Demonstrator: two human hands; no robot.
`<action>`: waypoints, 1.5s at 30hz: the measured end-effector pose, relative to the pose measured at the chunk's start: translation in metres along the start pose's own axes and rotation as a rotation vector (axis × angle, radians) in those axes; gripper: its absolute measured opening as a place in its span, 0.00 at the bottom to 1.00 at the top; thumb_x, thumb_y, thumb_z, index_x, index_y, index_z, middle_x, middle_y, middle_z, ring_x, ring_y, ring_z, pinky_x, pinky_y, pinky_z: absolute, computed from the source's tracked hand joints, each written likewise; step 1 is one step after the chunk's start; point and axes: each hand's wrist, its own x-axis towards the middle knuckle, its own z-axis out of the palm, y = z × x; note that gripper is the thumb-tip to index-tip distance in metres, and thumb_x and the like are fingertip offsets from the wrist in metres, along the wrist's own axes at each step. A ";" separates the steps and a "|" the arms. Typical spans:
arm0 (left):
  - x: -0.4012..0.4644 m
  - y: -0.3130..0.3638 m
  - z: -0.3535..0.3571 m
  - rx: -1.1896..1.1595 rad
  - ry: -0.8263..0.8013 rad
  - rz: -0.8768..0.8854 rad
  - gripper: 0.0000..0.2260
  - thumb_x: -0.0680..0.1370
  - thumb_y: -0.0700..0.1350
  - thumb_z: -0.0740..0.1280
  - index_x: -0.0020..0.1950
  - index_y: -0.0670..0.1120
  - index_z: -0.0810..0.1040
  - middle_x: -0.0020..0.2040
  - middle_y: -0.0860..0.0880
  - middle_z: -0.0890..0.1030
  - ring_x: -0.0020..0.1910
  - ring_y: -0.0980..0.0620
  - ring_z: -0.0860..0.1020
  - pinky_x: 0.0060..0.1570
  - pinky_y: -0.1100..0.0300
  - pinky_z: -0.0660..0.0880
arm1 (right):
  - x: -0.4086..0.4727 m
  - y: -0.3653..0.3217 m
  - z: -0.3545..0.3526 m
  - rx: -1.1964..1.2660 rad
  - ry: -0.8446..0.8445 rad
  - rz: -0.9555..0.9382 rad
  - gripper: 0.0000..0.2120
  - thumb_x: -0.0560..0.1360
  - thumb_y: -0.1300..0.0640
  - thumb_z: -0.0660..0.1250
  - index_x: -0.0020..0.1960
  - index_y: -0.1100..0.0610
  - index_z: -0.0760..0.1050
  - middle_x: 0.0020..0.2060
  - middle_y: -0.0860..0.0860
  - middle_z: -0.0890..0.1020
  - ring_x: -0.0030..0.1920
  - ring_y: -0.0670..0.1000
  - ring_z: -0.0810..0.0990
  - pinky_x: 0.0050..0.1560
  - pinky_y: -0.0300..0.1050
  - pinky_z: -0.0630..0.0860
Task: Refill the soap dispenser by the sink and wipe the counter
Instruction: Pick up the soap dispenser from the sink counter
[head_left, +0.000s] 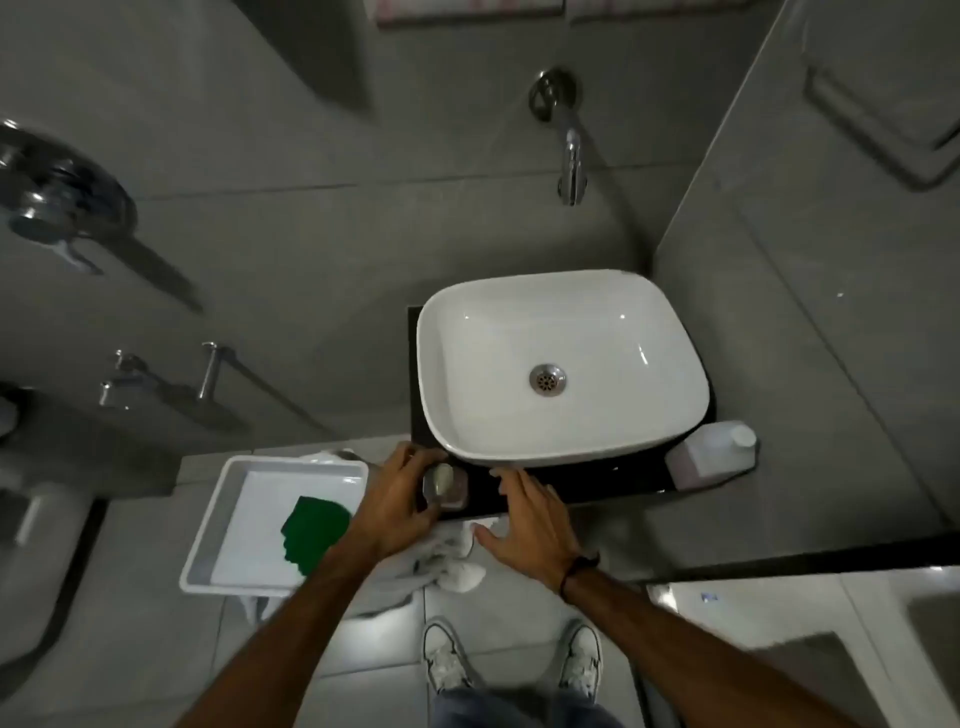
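Observation:
A small square soap dispenser (445, 486) with a metal pump top stands on the black counter (613, 480) at the front left corner, below the white basin (563, 364). My left hand (397, 501) curls around the dispenser's left side, thumb and fingers touching it. Just to its right, my right hand (530, 525) hovers over the counter's front edge with fingers spread, holding nothing. A pale refill bottle (711, 454) with a white cap lies on the counter's right end. A green cloth (314, 532) lies in a white tray (228, 514) to the left.
A wall tap (571, 166) juts out above the basin. White rags (447, 564) lie on the tiled floor below the counter, near my shoes (447, 660). A toilet (36, 561) and wall fittings are at the left. A grey wall closes in on the right.

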 end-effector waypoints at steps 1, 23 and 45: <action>0.002 -0.003 0.006 -0.036 -0.022 -0.015 0.26 0.69 0.40 0.72 0.67 0.49 0.76 0.58 0.49 0.74 0.54 0.51 0.77 0.53 0.59 0.77 | 0.002 -0.002 0.013 0.069 -0.040 0.058 0.36 0.67 0.41 0.75 0.70 0.54 0.70 0.60 0.51 0.79 0.59 0.54 0.79 0.58 0.51 0.75; 0.003 -0.031 0.040 -0.222 0.100 -0.140 0.17 0.72 0.49 0.79 0.59 0.50 0.81 0.50 0.53 0.75 0.48 0.62 0.75 0.41 0.69 0.75 | 0.027 -0.021 0.099 0.299 0.141 0.391 0.32 0.63 0.40 0.78 0.63 0.42 0.70 0.50 0.47 0.84 0.51 0.52 0.83 0.42 0.40 0.73; 0.019 -0.018 0.058 -0.501 0.299 -0.424 0.25 0.59 0.50 0.86 0.44 0.45 0.74 0.41 0.43 0.78 0.39 0.45 0.78 0.37 0.51 0.77 | 0.035 -0.013 0.097 0.254 0.124 0.307 0.34 0.63 0.38 0.77 0.65 0.43 0.70 0.54 0.47 0.84 0.52 0.52 0.84 0.40 0.39 0.73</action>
